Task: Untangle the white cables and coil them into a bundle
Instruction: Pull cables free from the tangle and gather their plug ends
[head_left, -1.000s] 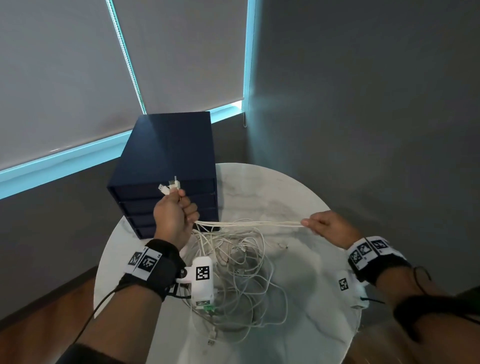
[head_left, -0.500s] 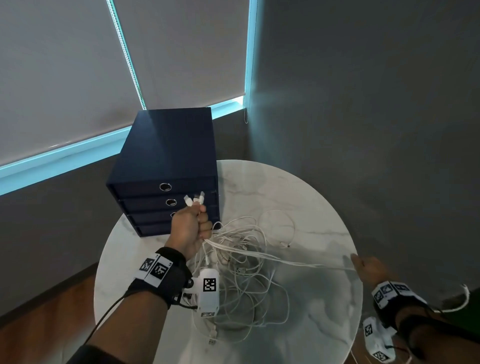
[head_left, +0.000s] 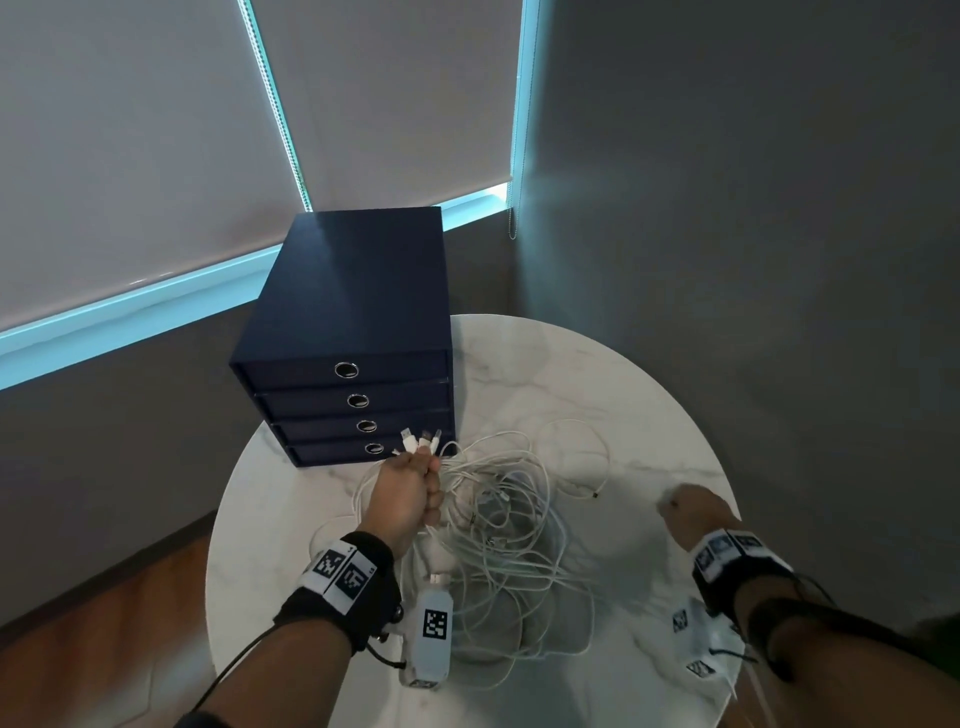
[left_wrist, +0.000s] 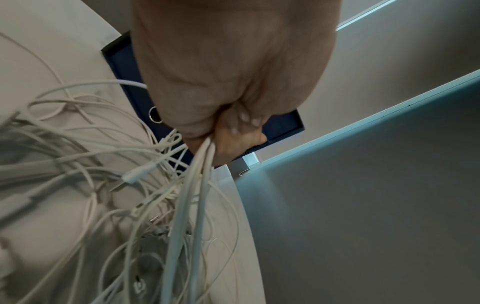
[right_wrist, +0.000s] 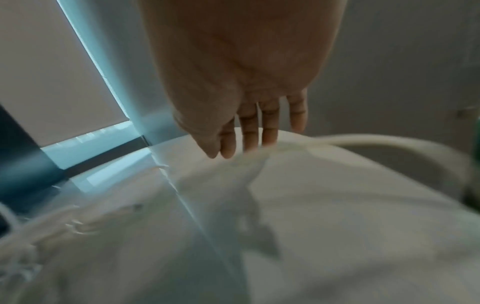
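Left hand (head_left: 408, 491): fist clenched round several cables just below their plugs (head_left: 422, 440); plug ends stick up out of the fist. Left wrist view shows two or three strands leaving the underside of the fist and running down into the heap.
Right hand (head_left: 693, 512): over the right edge of the table (head_left: 649, 395), blurred in the head view. Right wrist view shows fingers (right_wrist: 249, 131) straight and loose, gripping nothing I can make out.
Cables (head_left: 511, 525): white, thin, a loose tangle on the table centre, running from beside the drawer box (head_left: 358, 332) toward the near edge. One free end (head_left: 594, 494) lies apart, toward the right edge.
Weight: judged very light; the heap should lift with the fist.
Stiffness: soft and limp, yet loops hold some curl, so they may spring back when let go.
Surface: smooth jacket, likely to slide through fingers, which suits running a hand along a strand.
Weak points: the joint at each plug; judged best not to jerk there.
Where to take hold: keep plug ends gathered in the left fist; with the right, pinch one strand close to the fist and draw outward to its free end.
Snag risk: crossed loops may tighten into knots if pulled hard.
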